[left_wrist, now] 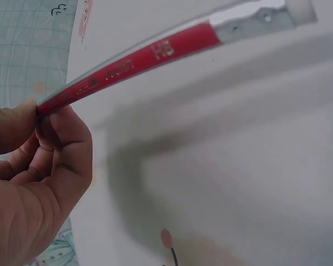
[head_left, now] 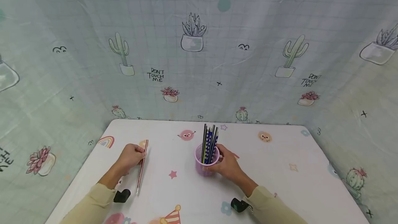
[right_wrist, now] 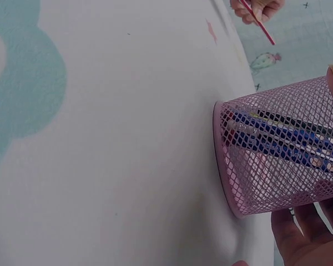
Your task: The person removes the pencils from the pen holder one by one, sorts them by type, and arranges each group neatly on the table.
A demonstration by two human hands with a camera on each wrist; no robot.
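Note:
My left hand (head_left: 132, 155) pinches a red pencil (head_left: 141, 172) between thumb and fingertips, above the left part of the table. In the left wrist view the pencil (left_wrist: 133, 64) shows "HB" lettering, a silver ferrule and a pale eraser at the end away from the fingers. Near the middle of the table is a pink mesh pencil cup (head_left: 200, 171), upright, with several pencils (head_left: 210, 144) in it, some blue with white dots and some dark. My right hand (head_left: 229, 164) grips the cup from its right side, thumb and fingers on opposite sides of the mesh.
The white table (head_left: 168, 196) carries printed stars, faces and flowers. A cactus-print cloth (head_left: 217, 61) hangs behind it and at both sides. Black wrist devices (head_left: 122, 195) show at both sleeves.

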